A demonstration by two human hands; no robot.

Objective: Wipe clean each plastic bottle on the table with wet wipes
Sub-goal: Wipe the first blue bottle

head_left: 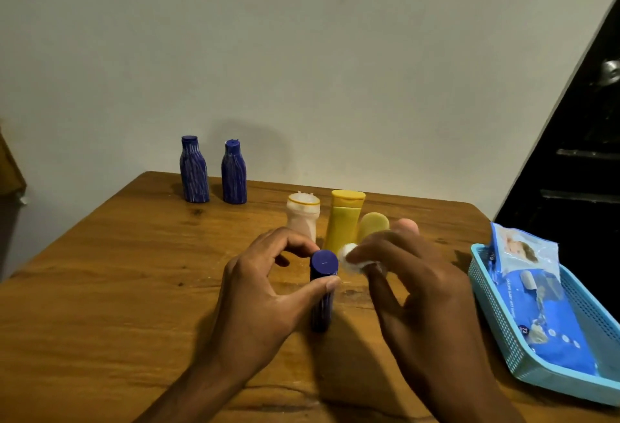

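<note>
Far-left bottles: we see two blue bottles (194,170) and (234,172) standing upright side by side near the table's (100,271) back edge, both capped, well apart from the hands.
Left hand: our left hand (255,291) curls round a third blue bottle (322,288) that stands upright on the table; the thumb presses its near side just under the cap, the fingers reach round the far side.
Middle bottles: behind the hands we see a white bottle (302,217) with an open top, a yellow bottle (344,217) just beside it, a rounder pale yellow one (374,223) and a pinkish one (406,225) mostly hidden by the right hand.
Right hand: our right hand (416,285) pinches a bunched white wet wipe (349,259) between thumb and fingertips.
Wipe against bottle: the wipe sits just right of the held bottle's cap; we cannot tell if it touches.
Basket: a light blue mesh basket (496,328) at the table's right edge holds a blue pack of wet wipes (543,308), its flap end propped against the back rim.
</note>
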